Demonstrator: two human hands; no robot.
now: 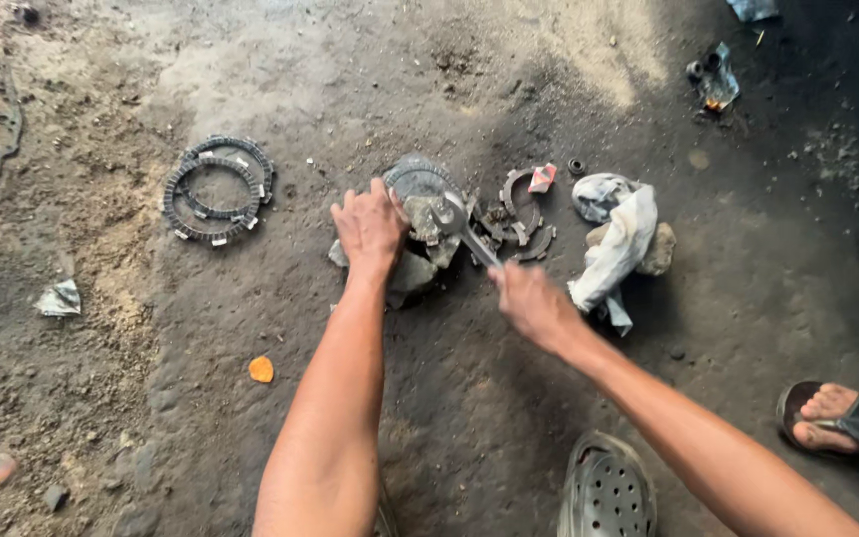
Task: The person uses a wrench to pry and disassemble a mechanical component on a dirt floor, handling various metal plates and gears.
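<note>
On oily, dirt-covered ground, centre of view: left hand [370,227] pressed palm-down, fingers curled over a grey metal clutch part [418,189] that sits on a flat stone [408,272]. Right hand [532,303] closed around the handle of a wrench [461,227]; wrench head rests on the clutch part just beside the left hand's fingers. Hands apart, one at each end of the wrench. Broken ring fragments [521,221] lie just right of the part, a small red-and-white scrap [542,178] at their top edge. White rag [616,239] draped over a rock further right. Two toothed friction rings [217,189] overlap, well apart to the left. Orange chip [261,369] lower left. Grey perforated clog [606,489] and a sandalled foot [840,416] at bottom right.
</note>
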